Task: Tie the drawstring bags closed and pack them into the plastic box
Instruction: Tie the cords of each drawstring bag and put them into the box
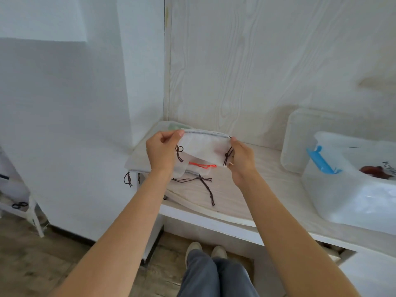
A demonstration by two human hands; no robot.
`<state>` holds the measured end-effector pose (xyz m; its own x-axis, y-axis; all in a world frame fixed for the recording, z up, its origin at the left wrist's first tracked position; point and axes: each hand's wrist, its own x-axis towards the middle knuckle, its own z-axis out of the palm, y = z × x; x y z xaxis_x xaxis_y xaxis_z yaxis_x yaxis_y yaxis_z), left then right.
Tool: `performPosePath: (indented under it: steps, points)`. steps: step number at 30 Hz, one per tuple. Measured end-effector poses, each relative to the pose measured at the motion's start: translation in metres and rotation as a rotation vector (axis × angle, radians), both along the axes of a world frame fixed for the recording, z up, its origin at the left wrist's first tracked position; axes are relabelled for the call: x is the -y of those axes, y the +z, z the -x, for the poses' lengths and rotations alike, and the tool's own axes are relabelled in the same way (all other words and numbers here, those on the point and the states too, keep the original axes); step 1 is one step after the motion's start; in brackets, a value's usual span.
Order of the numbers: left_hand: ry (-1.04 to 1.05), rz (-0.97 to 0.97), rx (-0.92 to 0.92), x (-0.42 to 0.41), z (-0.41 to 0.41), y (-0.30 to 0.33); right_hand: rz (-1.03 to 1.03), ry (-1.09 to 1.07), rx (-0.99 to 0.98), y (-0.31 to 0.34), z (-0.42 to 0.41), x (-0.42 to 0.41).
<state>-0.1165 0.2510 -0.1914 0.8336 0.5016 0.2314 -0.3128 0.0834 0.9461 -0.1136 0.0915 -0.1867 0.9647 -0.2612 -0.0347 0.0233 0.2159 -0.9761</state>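
A pale wood-grain shelf [246,189] runs along the wall, carrying at its right end the clear plastic box [351,189] with a blue latch [321,160], its mouth open and some packed items already visible inside; a clear lid [300,136] leans against the wall just behind it. At the shelf's left end lies a loose pile of white mesh drawstring bags [145,159], dark cords [203,185] trailing over the wood and one red cord [203,166] showing among them.

Above that pile a person holds one mesh bag [205,150] stretched flat in the air, top hem uppermost. The left hand [160,153] pinches the hem's left corner between thumb and curled fingers; the right hand [241,159] grips the right corner, fingers folded around the fabric near its dark drawstring [228,155]. A matching knotted cord end [179,153] dangles at the left side.

The step in hand appears to be closing this bag. Done well, it likely means shifting each grip from fabric to cord, drawing both cords outward evenly so the mouth gathers without bunching, then knotting snugly. Keeping the bag lifted clear of the pile should stop stray cords from tangling in.
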Motion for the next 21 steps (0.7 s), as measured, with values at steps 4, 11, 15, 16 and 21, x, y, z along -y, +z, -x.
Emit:
performPosePath:
  steps: [4, 11, 15, 16, 21]
  points:
    - [-0.146, 0.297, -0.088, 0.003, -0.002, 0.007, -0.235, 0.053, -0.068, 0.003, -0.002, 0.0]
    - [-0.288, 0.677, -0.069, 0.006, -0.004, 0.014, -0.578, 0.16, -0.021, -0.001, -0.007, 0.003]
    - [-0.348, 0.895, -0.022, 0.005, -0.006, 0.015, -0.694, 0.138, 0.038, 0.004, -0.011, 0.004]
    - [-0.336, 0.917, -0.014, 0.003, -0.009, 0.015, -0.685, 0.136, 0.048, 0.006, -0.012, 0.005]
    - [-0.106, -0.035, -0.048, -0.003, -0.017, 0.013, 0.352, 0.103, 0.317, 0.008, -0.011, 0.004]
